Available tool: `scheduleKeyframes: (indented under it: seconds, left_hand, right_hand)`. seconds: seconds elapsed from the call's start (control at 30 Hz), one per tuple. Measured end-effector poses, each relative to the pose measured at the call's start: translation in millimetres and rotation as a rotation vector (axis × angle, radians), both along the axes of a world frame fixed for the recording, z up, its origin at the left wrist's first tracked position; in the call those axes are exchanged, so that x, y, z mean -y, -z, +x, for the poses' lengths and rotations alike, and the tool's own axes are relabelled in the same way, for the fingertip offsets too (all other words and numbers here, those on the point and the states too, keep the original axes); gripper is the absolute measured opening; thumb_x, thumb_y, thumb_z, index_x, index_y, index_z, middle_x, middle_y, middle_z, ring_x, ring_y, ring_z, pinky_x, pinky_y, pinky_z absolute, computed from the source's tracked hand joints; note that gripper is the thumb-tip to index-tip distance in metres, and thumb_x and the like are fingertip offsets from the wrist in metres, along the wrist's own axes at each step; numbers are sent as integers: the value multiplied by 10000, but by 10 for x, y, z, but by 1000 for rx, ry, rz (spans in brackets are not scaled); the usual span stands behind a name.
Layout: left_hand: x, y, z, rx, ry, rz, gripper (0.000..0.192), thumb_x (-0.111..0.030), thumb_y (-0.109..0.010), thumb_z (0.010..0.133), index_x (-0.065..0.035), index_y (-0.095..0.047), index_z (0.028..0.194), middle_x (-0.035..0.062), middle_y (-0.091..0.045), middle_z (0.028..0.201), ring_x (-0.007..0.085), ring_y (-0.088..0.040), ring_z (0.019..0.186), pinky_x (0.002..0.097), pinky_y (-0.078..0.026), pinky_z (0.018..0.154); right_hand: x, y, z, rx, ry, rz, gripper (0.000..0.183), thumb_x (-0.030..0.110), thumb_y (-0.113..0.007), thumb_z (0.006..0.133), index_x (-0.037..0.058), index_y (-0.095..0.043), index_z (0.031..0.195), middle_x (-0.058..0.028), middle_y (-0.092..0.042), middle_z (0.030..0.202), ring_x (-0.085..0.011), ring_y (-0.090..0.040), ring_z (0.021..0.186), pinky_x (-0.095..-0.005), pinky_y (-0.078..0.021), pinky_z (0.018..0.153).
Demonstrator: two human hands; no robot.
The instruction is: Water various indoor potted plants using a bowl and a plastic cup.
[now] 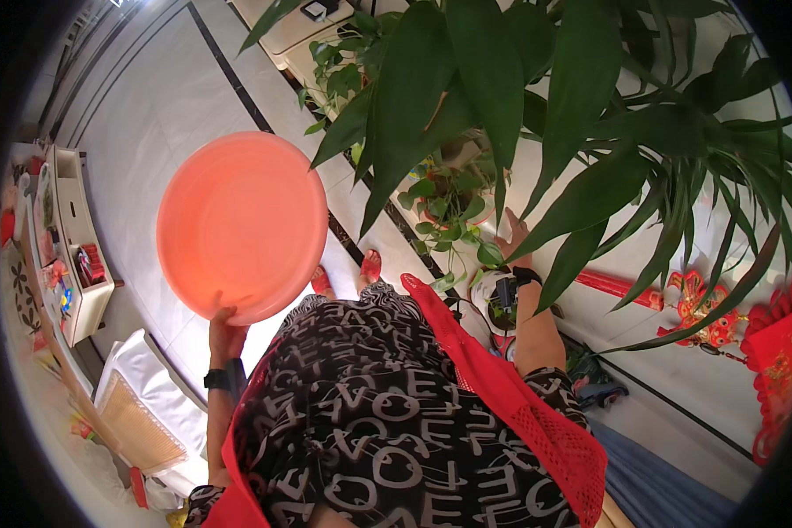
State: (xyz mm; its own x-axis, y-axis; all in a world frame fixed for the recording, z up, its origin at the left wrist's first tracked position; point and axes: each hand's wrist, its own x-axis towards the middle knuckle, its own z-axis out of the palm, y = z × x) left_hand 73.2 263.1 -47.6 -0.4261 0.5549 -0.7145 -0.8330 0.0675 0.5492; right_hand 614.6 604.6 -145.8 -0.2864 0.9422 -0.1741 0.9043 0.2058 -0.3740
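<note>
My left hand [226, 330] grips the near rim of a round orange-pink plastic basin [244, 221], held out over the floor at the left. Nothing shows inside the basin. My right hand [516, 241] reaches out at the right beside a potted trailing plant [459, 198], partly hidden by long green leaves [587, 191]; whether its fingers touch the pot cannot be told. Below that wrist stands a white pot [488, 297] with small leaves in it.
A low white cabinet [82, 244] with open compartments stands at the left, near a white cushioned seat [142, 402]. Red hanging ornaments [699, 310] are at the right. A cream cabinet [280, 33] is at the top. Large leaves overhang the upper right.
</note>
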Motion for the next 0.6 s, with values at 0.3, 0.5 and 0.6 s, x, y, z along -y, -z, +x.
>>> scheduleKeyframes:
  seconds: [0.3, 0.5, 0.6]
  left_hand:
    - [-83, 15, 6, -6, -10, -17, 613, 8, -523, 809, -115, -350, 1383, 193, -501, 1296, 357, -549, 1180, 475, -503, 983]
    - [-136, 39, -8, 22, 29, 34, 618, 16, -589, 775, -85, -378, 1348, 172, -490, 1314, 361, -530, 1200, 458, -454, 1048]
    - [-127, 107, -23, 42, 15, 53, 587, 19, -512, 814, -110, -361, 1366, 187, -501, 1281, 352, -554, 1171, 467, -514, 973]
  right_hand:
    - [4, -59, -35, 33, -61, 51, 794, 89, -786, 716, 99, -427, 1424, -224, -564, 1229, -424, -548, 1109, -484, -454, 925]
    - [69, -86, -28, 49, -31, 59, 826, 92, -802, 697, 119, -422, 1430, -196, -573, 1234, -386, -555, 1112, -459, -444, 929]
    - [68, -55, -11, 40, -41, 97, 814, 103, -807, 698, 129, -436, 1423, -169, -588, 1241, -355, -559, 1136, -457, -447, 925]
